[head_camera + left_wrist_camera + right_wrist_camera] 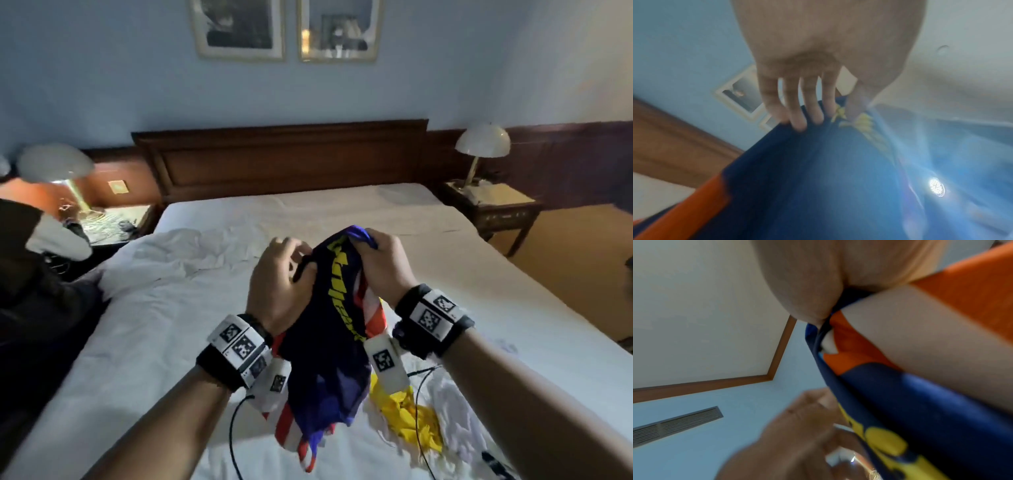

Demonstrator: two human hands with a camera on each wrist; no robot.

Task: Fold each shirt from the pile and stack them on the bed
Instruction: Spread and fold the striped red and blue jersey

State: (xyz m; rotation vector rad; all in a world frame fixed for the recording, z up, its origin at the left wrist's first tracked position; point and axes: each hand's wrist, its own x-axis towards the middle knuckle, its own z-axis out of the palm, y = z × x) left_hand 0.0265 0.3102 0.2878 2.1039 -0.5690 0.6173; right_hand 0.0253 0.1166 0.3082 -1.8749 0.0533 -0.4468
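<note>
A navy shirt with yellow lettering and red-and-white stripes hangs bunched above the bed. My left hand grips its upper left edge. In the left wrist view that hand's fingers curl over the navy cloth. My right hand grips the top right of the shirt, with blue fabric sticking out above the knuckles. The right wrist view shows the palm closed on the navy and orange cloth. A yellow shirt and a white one lie crumpled on the sheet below.
A rumpled white sheet covers the bed up to the wooden headboard. Bedside tables with lamps stand on both sides. Dark clothing and clutter sit at the left edge. Black cables trail from my wrists.
</note>
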